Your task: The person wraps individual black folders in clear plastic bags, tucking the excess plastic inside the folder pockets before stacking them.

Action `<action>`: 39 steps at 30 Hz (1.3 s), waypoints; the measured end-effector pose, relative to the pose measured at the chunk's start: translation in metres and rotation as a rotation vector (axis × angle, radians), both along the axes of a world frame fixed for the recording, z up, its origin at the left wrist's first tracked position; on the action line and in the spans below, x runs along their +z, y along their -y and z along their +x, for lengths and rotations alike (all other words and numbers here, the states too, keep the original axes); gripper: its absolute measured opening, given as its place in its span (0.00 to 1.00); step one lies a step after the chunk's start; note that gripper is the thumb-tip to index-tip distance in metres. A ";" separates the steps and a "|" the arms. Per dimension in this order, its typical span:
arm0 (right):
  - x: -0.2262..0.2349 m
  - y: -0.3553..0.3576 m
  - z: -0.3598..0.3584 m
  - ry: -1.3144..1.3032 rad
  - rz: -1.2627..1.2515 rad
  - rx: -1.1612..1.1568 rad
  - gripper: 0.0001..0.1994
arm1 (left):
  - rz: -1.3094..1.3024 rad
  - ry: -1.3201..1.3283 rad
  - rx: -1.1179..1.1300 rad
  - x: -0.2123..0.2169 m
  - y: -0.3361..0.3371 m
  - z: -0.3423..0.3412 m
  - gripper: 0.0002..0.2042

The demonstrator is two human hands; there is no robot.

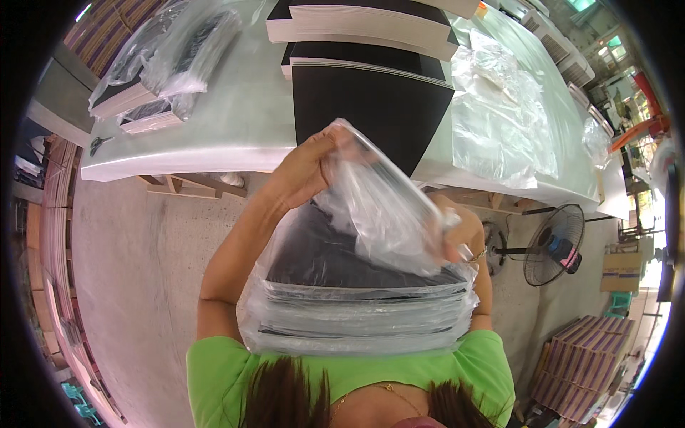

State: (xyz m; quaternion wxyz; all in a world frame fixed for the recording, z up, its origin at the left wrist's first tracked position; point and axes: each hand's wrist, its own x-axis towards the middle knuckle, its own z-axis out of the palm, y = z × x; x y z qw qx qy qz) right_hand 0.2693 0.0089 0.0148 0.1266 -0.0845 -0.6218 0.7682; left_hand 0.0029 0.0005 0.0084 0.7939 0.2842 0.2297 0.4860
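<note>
A stack of black sheets in a clear plastic bag (364, 310) stands close against my body. Above it my left hand (314, 162) pinches the upper end of a loose plastic flap (378, 207), raised at a slant. At the flap's lower right end is my right hand (453, 232), smeared by motion and partly behind the plastic, so its fingers do not show clearly. Just beyond, black sheets (364, 107) lie on the table's near edge, with thick stacks of black-topped sheets (371, 28) behind them.
The table has a pale cover (242, 135). On its left are bagged stacks (143, 100) and scissors (98, 145); on its right, flat plastic bags (499, 121). A standing fan (555, 246) is at my right, with striped bundled cardboard (581, 364) on the floor.
</note>
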 end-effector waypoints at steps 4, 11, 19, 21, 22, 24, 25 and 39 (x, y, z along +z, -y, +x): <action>-0.002 0.012 0.016 -0.316 -0.343 -0.481 0.14 | -0.479 0.081 -0.102 0.001 0.009 -0.010 0.12; 0.005 0.017 0.001 -0.279 -0.479 -0.646 0.13 | -0.235 0.330 0.044 -0.108 0.031 -0.062 0.19; -0.015 0.023 0.030 0.037 -0.233 -0.352 0.12 | 0.049 0.858 -0.057 -0.006 0.010 -0.031 0.20; -0.009 0.017 0.022 -0.155 -0.339 -0.605 0.12 | -0.074 0.231 -0.019 -0.043 0.026 -0.055 0.22; -0.003 0.015 0.017 -0.252 -0.384 -0.727 0.12 | -0.117 0.049 -0.074 -0.046 0.034 -0.054 0.23; 0.013 0.013 0.010 -0.389 -0.439 -0.899 0.12 | -0.089 0.023 -0.303 -0.042 0.042 -0.046 0.25; 0.023 0.015 0.008 -0.422 -0.452 -0.960 0.12 | -0.055 -0.055 -0.393 -0.054 0.036 -0.047 0.26; -0.005 -0.047 -0.005 0.127 0.575 -1.439 0.07 | 0.701 -1.083 0.998 -0.005 -0.048 -0.054 0.18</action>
